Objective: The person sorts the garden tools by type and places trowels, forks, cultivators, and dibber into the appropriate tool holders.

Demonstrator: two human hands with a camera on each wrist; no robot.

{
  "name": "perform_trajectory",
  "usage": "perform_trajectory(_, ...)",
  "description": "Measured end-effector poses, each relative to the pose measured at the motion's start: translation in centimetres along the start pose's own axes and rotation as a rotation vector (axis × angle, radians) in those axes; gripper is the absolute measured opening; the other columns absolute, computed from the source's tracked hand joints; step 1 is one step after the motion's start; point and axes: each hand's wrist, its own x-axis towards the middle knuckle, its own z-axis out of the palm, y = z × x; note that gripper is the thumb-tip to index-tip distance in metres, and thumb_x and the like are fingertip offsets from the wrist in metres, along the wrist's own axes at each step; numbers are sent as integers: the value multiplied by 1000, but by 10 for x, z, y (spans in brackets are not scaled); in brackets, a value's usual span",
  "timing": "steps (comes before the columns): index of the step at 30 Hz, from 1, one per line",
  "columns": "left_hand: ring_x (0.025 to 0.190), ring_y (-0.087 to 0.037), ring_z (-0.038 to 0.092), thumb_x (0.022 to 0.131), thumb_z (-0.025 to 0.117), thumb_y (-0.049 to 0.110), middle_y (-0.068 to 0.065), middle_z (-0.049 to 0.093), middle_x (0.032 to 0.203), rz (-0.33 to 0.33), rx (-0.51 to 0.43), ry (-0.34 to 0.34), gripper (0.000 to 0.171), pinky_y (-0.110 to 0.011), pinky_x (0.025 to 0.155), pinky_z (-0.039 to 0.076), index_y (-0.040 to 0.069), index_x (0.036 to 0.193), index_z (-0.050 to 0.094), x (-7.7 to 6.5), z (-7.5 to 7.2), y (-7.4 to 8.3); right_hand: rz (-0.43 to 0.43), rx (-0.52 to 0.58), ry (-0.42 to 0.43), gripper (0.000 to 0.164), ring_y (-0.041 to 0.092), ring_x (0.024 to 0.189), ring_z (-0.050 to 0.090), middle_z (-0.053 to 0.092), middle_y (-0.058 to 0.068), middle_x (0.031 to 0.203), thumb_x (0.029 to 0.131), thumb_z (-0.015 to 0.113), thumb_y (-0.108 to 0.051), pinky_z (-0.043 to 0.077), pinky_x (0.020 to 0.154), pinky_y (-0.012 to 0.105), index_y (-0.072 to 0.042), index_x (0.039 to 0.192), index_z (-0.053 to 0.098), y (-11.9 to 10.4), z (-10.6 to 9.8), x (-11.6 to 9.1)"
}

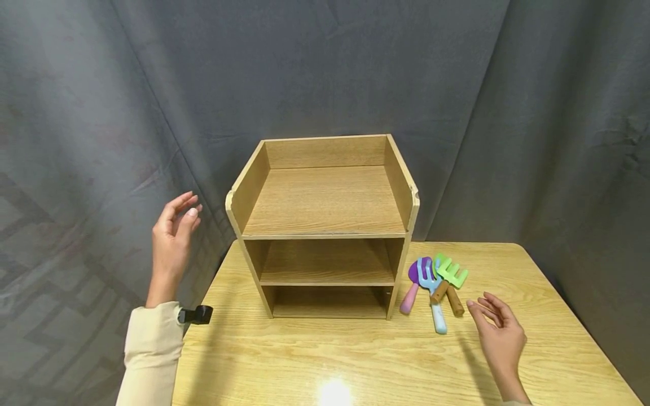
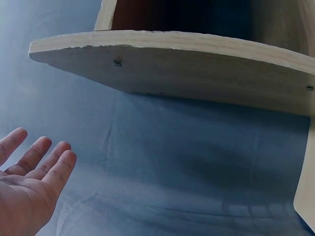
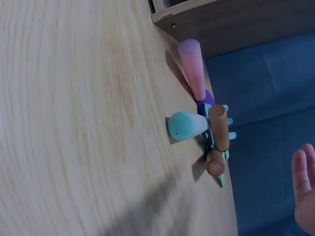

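In the head view, a wooden shelf (image 1: pixel 325 200) with three levels stands on the table (image 1: pixel 304 361), the grey curtain (image 1: pixel 325 67) behind it. Just right of the shelf lies a pile of tools: a purple tool (image 1: pixel 408 299) with a pink handle, a blue fork (image 1: pixel 433 285), a green fork (image 1: pixel 452 272) on top, its brown handle across the blue one, and a second green tool (image 1: pixel 455 301), too covered to make out its shape. The left hand (image 1: pixel 174 239) is raised left of the shelf, fingers loosely bent, holding nothing; a black strap (image 1: pixel 195 314) circles the sleeve (image 1: pixel 152 344). The right hand (image 1: pixel 500 332) hovers near the tools, thumb and fingers apart and slightly bent, with nothing in it.

In the left wrist view, the left hand's fingers are spread, apart from the shelf's side.

In the right wrist view, the handles face the camera; only part of the right hand shows, well apart from them.
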Motion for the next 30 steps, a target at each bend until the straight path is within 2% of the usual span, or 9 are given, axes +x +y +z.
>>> perform_trajectory(4,113,-19,58,99,53,13,-12,56,127,-1,-15,-10,37,-25,92,46,1,134,53,3,3,4,-2,-7,1,42,-7,81,61,65,-13,98,84,77,-14,46,67,8,-1,122,63,2,5,-1)
perform_trajectory(8,114,-21,57,99,53,13,-6,57,126,4,-38,-17,36,-26,92,46,2,134,54,6,6,6,11,-10,3,42,-7,80,60,65,-13,96,84,77,-16,46,66,8,-1,121,63,2,9,-2)
perform_trajectory(17,115,-22,57,99,52,11,-6,57,127,9,-119,-39,35,-26,91,46,1,132,55,12,12,8,-24,53,28,38,-6,79,62,67,-8,95,84,77,-14,46,65,8,1,116,64,13,21,-4)
perform_trajectory(22,115,-18,57,98,52,10,-7,56,127,-4,-166,-44,35,-30,94,45,-1,131,55,13,15,8,-19,114,38,39,-4,78,63,68,3,98,83,78,-13,47,65,8,3,115,64,18,28,-5)
perform_trajectory(27,116,-18,56,98,52,8,-6,57,126,-10,-186,-44,35,-32,95,45,-4,131,54,14,19,8,-11,137,35,39,-4,78,62,67,-1,97,82,78,-11,47,66,8,4,115,63,23,32,-6)
perform_trajectory(30,116,-19,56,98,52,8,-6,57,126,-12,-191,-45,35,-32,95,45,-5,130,54,15,21,8,-10,109,20,40,-5,80,61,66,-2,97,83,78,-13,47,66,8,3,115,63,27,35,-6)
